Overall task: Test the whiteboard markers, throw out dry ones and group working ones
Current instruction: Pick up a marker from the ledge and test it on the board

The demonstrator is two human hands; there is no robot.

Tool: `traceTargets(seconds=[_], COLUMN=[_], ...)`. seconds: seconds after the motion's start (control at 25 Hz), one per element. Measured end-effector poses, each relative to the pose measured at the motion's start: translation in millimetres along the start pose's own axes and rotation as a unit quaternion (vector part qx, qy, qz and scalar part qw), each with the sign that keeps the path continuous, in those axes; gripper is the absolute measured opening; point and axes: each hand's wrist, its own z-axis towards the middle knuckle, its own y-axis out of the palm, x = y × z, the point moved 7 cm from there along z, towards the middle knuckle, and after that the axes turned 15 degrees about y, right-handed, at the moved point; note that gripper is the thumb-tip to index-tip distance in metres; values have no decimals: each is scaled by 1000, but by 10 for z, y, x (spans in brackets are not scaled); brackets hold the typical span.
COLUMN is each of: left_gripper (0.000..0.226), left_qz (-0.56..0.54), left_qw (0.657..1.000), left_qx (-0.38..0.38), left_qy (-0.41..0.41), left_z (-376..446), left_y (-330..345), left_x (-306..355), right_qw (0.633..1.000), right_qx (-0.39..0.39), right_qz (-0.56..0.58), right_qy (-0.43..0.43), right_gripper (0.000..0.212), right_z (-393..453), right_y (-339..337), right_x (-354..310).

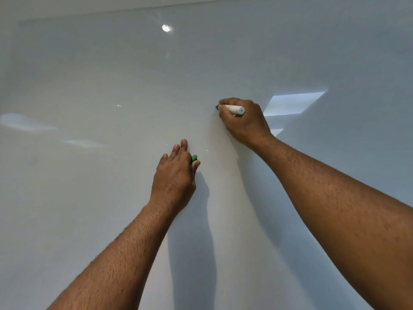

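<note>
This looks like an office or a classroom, though nothing settles which. A large glossy whiteboard (111, 198) fills nearly the whole view, its top edge meeting a pale wall (67, 5). Its surface mirrors a round ceiling light (165, 28) and a bright window patch (290, 104). A marker (232, 109) is pressed against it.

I see both forearms bare and hairy up to the frame edge, no sleeves, and nothing worn behind the fingers (183, 145) at either wrist.
</note>
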Motion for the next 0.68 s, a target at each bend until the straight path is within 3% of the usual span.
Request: traceTargets(seconds=[0.4, 0.68], left_gripper=[51, 53], left_qz=[-21, -57], left_qw=[1000, 997], left_qx=[15, 36], left_qy=[-14, -35], left_z=[-25, -123], left_y=[-18, 30], left_x=[29, 74], right_qw=[992, 983], right_qx=[-32, 6], right_qz=[-118, -149], right_qy=[-41, -112], right_gripper=[28, 38], right_z=[-763, -1222], right_y=[-10, 9], right_x=[320, 615])
